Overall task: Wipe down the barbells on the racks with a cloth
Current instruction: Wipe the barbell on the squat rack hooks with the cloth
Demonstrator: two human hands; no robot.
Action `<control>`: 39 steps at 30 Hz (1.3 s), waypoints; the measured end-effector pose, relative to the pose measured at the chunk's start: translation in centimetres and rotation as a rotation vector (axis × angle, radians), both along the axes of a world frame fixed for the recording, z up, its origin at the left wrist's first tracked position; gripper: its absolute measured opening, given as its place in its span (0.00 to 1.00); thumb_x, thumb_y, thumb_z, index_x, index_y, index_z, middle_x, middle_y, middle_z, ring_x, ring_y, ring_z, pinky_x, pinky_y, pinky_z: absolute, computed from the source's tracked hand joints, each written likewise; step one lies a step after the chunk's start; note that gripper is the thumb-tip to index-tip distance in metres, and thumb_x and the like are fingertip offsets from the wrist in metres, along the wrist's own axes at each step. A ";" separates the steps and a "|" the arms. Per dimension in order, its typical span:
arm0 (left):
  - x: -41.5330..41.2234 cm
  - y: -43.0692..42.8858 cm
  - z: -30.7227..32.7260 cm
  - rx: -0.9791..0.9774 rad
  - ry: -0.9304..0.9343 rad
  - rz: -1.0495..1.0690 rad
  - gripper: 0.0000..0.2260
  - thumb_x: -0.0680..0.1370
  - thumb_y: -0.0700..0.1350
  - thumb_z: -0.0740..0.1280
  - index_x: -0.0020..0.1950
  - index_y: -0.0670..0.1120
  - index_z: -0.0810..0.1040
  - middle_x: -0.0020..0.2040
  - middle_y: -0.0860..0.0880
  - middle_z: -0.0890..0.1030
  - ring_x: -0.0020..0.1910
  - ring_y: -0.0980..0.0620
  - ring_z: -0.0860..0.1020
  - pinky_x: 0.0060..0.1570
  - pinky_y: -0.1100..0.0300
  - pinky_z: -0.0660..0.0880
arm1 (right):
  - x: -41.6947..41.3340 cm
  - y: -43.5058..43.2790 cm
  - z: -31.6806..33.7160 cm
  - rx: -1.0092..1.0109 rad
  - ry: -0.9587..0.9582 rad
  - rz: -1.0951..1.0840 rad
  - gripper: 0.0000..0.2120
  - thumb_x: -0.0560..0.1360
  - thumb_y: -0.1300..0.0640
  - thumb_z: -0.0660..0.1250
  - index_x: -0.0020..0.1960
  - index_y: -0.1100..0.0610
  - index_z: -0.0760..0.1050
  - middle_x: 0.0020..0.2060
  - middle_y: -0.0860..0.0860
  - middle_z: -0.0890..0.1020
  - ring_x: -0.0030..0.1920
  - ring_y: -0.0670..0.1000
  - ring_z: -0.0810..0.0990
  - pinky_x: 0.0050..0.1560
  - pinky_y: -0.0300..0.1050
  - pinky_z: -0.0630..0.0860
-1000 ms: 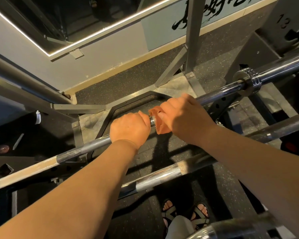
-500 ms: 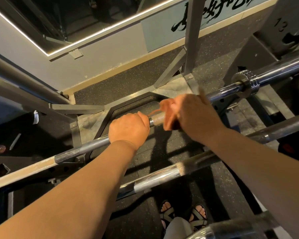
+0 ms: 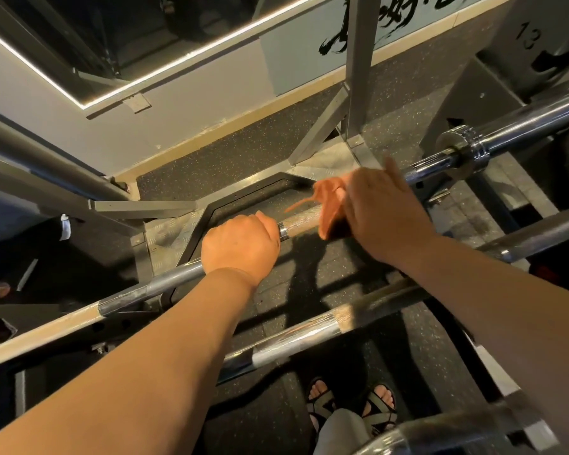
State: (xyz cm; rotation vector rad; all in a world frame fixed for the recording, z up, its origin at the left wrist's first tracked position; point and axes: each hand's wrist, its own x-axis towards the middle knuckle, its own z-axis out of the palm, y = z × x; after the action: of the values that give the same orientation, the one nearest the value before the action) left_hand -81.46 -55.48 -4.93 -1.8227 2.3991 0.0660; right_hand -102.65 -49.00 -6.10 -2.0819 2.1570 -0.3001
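Nearest, below both wrists, lies a second chrome steel barbell (image 3: pixel 293 336). Above it the left hand (image 3: pixel 240 244) is clenched round the long knurled steel barbell (image 3: pixel 301 220), steadying it. Just right of that fist, the right hand (image 3: pixel 385 211) grasps the limp orange cloth (image 3: pixel 329 205) draped over the bar. The bar looks heavy, rigid and rough to the touch. The cloth is soft and best bunched tight round the shaft. Beyond the right hand sits the ribbed chrome collar (image 3: pixel 467 149).
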 end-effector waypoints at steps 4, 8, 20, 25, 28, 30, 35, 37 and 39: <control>0.0 0.0 0.1 -0.007 -0.017 -0.019 0.18 0.84 0.49 0.49 0.35 0.50 0.67 0.32 0.51 0.71 0.27 0.52 0.66 0.27 0.58 0.56 | 3.5 -0.9 1.1 -0.043 -0.129 -0.160 0.16 0.86 0.52 0.51 0.47 0.55 0.74 0.43 0.49 0.78 0.50 0.53 0.79 0.80 0.61 0.51; -0.1 0.2 0.0 -0.012 -0.005 0.009 0.20 0.84 0.50 0.49 0.35 0.49 0.70 0.30 0.51 0.70 0.27 0.52 0.64 0.29 0.57 0.57 | 5.3 -1.3 0.8 -0.008 -0.006 0.202 0.20 0.83 0.50 0.50 0.55 0.56 0.79 0.46 0.52 0.80 0.48 0.55 0.79 0.66 0.58 0.68; -0.4 0.3 0.4 0.011 0.034 0.038 0.22 0.85 0.50 0.50 0.36 0.46 0.73 0.32 0.49 0.72 0.31 0.47 0.71 0.37 0.54 0.68 | 4.1 -1.3 0.3 -0.143 -0.063 0.169 0.15 0.85 0.49 0.58 0.50 0.57 0.78 0.40 0.51 0.79 0.39 0.53 0.77 0.49 0.47 0.73; -0.3 0.3 0.6 0.009 0.036 0.031 0.21 0.85 0.50 0.50 0.35 0.47 0.70 0.31 0.49 0.71 0.31 0.47 0.71 0.36 0.54 0.69 | -1.2 -0.6 -0.1 -0.060 -0.054 -0.016 0.13 0.85 0.50 0.53 0.53 0.57 0.72 0.45 0.49 0.71 0.45 0.48 0.70 0.62 0.49 0.72; -0.3 0.2 0.5 0.013 0.031 0.023 0.21 0.85 0.50 0.50 0.35 0.48 0.70 0.31 0.49 0.72 0.28 0.51 0.68 0.34 0.55 0.66 | 0.1 -0.6 0.1 -0.120 -0.079 -0.215 0.12 0.86 0.53 0.54 0.51 0.57 0.72 0.45 0.50 0.75 0.49 0.51 0.73 0.71 0.56 0.66; -0.4 0.3 0.6 0.013 0.030 0.018 0.22 0.85 0.50 0.50 0.35 0.48 0.71 0.31 0.49 0.72 0.30 0.49 0.71 0.35 0.55 0.68 | 2.7 -1.2 0.6 -0.131 -0.098 -0.187 0.13 0.85 0.50 0.57 0.49 0.54 0.75 0.39 0.47 0.75 0.42 0.50 0.74 0.64 0.55 0.70; -0.6 0.5 0.9 0.032 0.009 0.050 0.22 0.86 0.50 0.49 0.34 0.48 0.69 0.30 0.51 0.68 0.31 0.49 0.70 0.38 0.54 0.66 | 7.3 -1.4 -0.3 -0.096 -0.142 0.023 0.12 0.75 0.50 0.73 0.55 0.53 0.77 0.47 0.49 0.79 0.51 0.53 0.79 0.71 0.52 0.65; -0.6 0.5 1.1 0.044 0.014 0.048 0.22 0.86 0.50 0.49 0.34 0.48 0.69 0.30 0.50 0.70 0.29 0.51 0.68 0.37 0.54 0.67 | 4.6 -0.7 0.3 -0.051 -0.122 0.162 0.11 0.83 0.50 0.61 0.59 0.54 0.76 0.51 0.49 0.80 0.55 0.53 0.78 0.74 0.51 0.63; -0.7 0.5 1.4 0.041 0.019 0.042 0.23 0.86 0.50 0.49 0.33 0.48 0.70 0.30 0.49 0.71 0.28 0.51 0.69 0.36 0.54 0.68 | 0.9 -0.1 0.3 -0.088 -0.084 0.175 0.11 0.84 0.52 0.58 0.54 0.57 0.76 0.47 0.52 0.79 0.50 0.55 0.79 0.71 0.54 0.66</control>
State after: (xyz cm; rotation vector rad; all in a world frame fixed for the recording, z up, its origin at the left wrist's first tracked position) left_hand -82.14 -54.94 -3.53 -1.8628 2.3547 0.1361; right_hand -101.77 -49.10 -5.83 -2.2438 1.9325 -0.4607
